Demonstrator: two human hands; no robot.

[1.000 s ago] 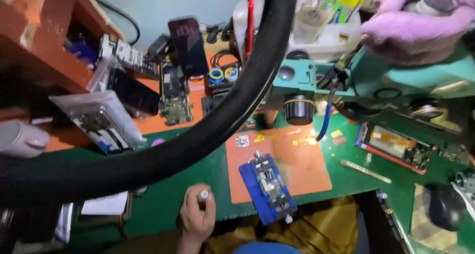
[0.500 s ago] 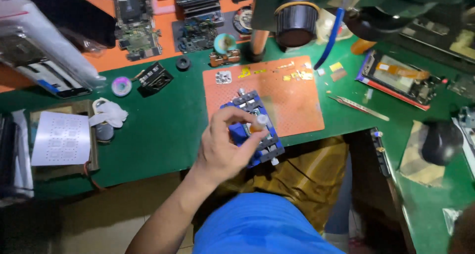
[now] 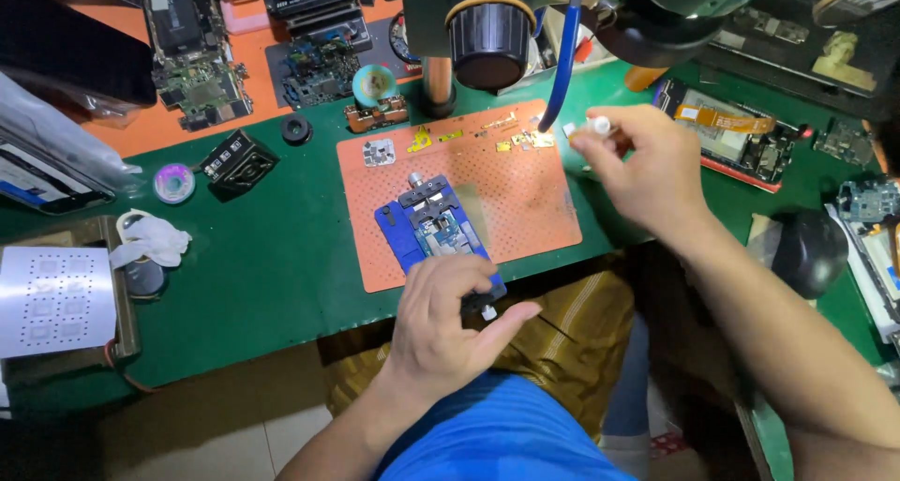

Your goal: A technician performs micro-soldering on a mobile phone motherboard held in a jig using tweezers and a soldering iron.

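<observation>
A blue board-holding fixture [image 3: 433, 228] with a small circuit board clamped in it lies on an orange perforated mat [image 3: 525, 200]. My left hand [image 3: 448, 323] grips the near end of the fixture at its black knob, fingers curled over it. My right hand [image 3: 637, 167] is raised over the right edge of the mat, pinching a small white tube-like object [image 3: 596, 125] between thumb and fingers. Small gold metal parts [image 3: 511, 142] lie along the far edge of the mat.
A microscope head and black lens [image 3: 486, 36] hang over the mat's far side, with a blue hose [image 3: 562, 68] beside it. Circuit boards [image 3: 197, 78], an opened phone [image 3: 727, 129], a black mouse [image 3: 808, 251], a stencil sheet [image 3: 52, 298] and a tape roll [image 3: 174, 183] crowd the green bench.
The view tilted down from the microscope to the bench. My left hand moved onto the fixture's near end, and my right hand came into view holding the small white object.
</observation>
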